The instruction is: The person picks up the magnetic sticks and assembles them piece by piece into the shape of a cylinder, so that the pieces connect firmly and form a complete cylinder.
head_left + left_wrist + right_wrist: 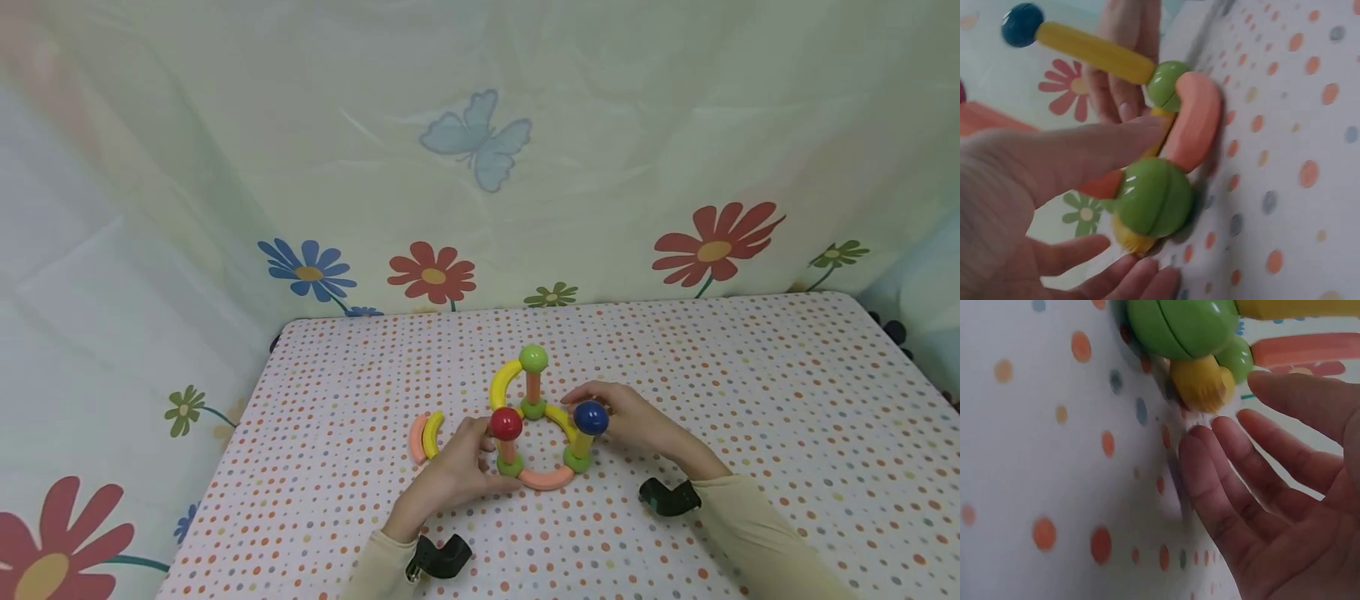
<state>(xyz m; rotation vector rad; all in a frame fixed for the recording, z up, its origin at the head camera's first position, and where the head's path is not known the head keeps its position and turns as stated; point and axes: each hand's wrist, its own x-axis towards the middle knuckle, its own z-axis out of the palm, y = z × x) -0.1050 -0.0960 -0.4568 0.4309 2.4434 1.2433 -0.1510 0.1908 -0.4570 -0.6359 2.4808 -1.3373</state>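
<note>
A ring of curved pieces and green balls lies on the table, with three upright rods. The rods are topped by a red ball, a blue ball and a light green ball. My left hand surrounds the red-topped post, fingers spread; its thumb reaches beside the orange curved piece. In the left wrist view the green base ball sits between thumb and fingers. Behind the blue-topped post, my right hand has loosely extended fingers beside a yellow curved piece.
Left of the ring lie a loose orange curved piece and a loose yellow one, side by side. A dotted cloth covers the table. Behind it hangs a flowered curtain. Black wrist mounts sit at both sleeves.
</note>
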